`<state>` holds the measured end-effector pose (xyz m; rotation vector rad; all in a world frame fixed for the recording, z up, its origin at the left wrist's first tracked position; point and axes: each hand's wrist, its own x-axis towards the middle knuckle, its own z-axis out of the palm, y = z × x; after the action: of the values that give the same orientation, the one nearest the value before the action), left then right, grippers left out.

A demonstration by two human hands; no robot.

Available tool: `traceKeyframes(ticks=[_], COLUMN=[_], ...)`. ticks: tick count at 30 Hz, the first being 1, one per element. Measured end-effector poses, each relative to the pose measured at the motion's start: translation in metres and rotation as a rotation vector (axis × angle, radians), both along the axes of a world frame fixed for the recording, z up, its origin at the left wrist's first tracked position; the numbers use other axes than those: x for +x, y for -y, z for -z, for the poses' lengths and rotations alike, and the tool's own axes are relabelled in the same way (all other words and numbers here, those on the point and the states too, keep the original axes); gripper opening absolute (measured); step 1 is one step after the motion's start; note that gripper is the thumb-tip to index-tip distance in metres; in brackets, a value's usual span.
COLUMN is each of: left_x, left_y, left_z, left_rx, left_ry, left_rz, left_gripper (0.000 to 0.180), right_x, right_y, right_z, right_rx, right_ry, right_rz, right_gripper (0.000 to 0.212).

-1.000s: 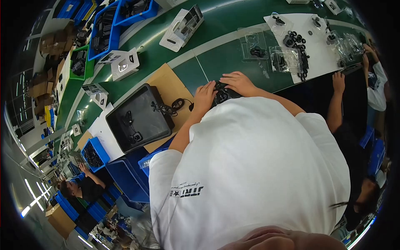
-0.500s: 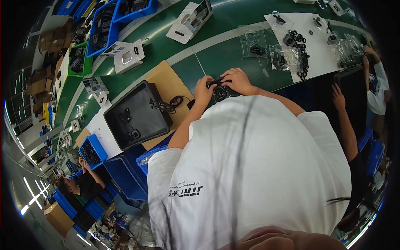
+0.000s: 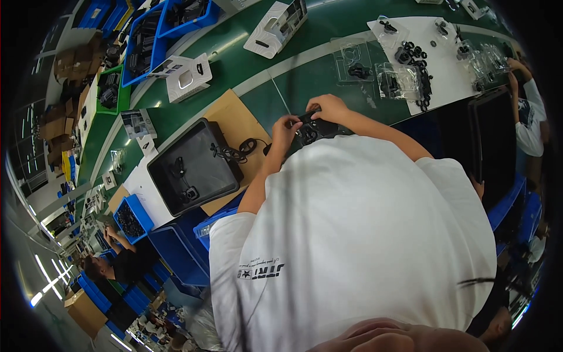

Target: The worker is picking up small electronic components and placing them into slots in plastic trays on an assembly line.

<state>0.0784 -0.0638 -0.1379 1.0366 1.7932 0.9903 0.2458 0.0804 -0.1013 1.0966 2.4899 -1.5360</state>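
Observation:
Close in front of my chest, at the near edge of the green table, both hands work on a small black part (image 3: pixel 307 117). My left hand (image 3: pixel 285 130) is closed, its fingertips pinching the part's left end. Curled over the right end is my right hand (image 3: pixel 330 108), with thumb and fingers pressed together on it. The exact kind of part cannot be made out. Just below my fingers, more black pieces (image 3: pixel 309 135) lie in something dark, partly covered by my shirt and hands.
To the left, a dark grey bin (image 3: pixel 166 190) holds cabled black devices and stands on brown cardboard (image 3: pixel 241 121). White boxes (image 3: pixel 189 79) lie farther back. Clear plastic trays (image 3: pixel 392 81) and black rings (image 3: pixel 417 53) are at the right. Other people work on both sides.
My right hand has shifted slightly left, and its fingers are more bunched. The co-worker's arm at the right has drawn back, and a large dark bin there has moved.

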Motion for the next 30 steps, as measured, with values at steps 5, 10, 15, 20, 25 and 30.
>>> traceKeyframes(ticks=[5,10,15,20,25,30], left_x=[0.002,-0.001,-0.009,-0.010,-0.014,-0.020], left_y=[0.002,0.000,-0.008,-0.002,0.002,0.000], left_z=[0.004,0.007,0.010,0.001,-0.008,-0.009], left_rx=[0.082,0.022,-0.022,-0.052,-0.039,-0.025], left_ry=[0.079,0.036,0.171,0.319,0.369,0.404], left_rz=[-0.063,-0.011,-0.038,-0.104,-0.114,-0.188], left_gripper=[0.020,0.028,0.026,0.025,0.022,0.020], right_x=[-0.014,-0.010,-0.013,-0.003,0.008,0.022], right_y=[0.013,-0.001,0.006,0.011,0.003,0.013], right_z=[0.018,0.014,0.001,0.011,0.014,-0.010], right_rx=[0.392,0.134,0.218,0.384,0.291,0.621], right_ry=[0.076,0.041,0.112,-0.002,0.012,0.082], right_rz=[-0.053,-0.119,-0.038,-0.050,-0.166,-0.291], right_gripper=[0.015,0.015,0.015,0.018,0.043,0.070])
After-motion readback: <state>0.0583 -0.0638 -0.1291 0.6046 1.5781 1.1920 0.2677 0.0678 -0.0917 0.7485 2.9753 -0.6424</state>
